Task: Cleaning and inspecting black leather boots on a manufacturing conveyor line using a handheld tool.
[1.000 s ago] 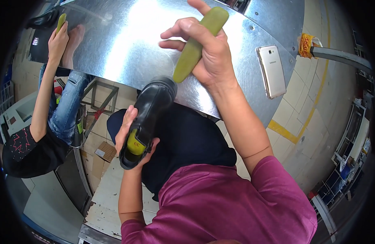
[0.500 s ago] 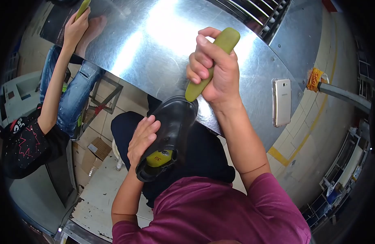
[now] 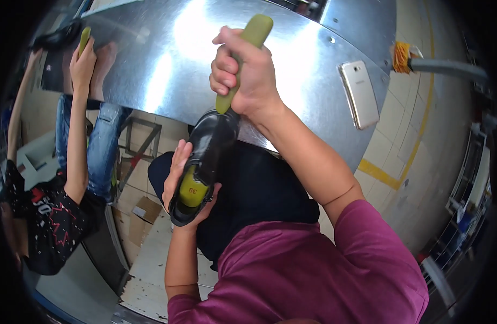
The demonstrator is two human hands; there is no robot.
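My left hand (image 3: 173, 175) is wrapped around the heel end of a black shoe (image 3: 208, 137), fingers along one side and thumb on the other. Inside the shoe's opening shows a yellow-green shoe last (image 3: 193, 189). The toe points away from me, up to the near edge of the metal table. A long, flat olive-green bar with rounded ends (image 3: 256, 29) is gripped in my right hand (image 3: 248, 70). Its lower tip is at the shoe's toe; whether it presses on it I cannot tell.
A pale smartphone (image 3: 360, 94) lies on the shiny metal table (image 3: 135, 70), right of my right arm. At left a co-worker's hand (image 3: 84, 67) holds a similar green bar, their other hand at a black shoe (image 3: 57, 36). An orange-wrapped bar end (image 3: 402, 58) juts near the table's right corner.
The view has shifted. My left hand now wraps the heel from both sides, and the shoe has turned so more of the last shows. The co-worker's black shoe has come into view.
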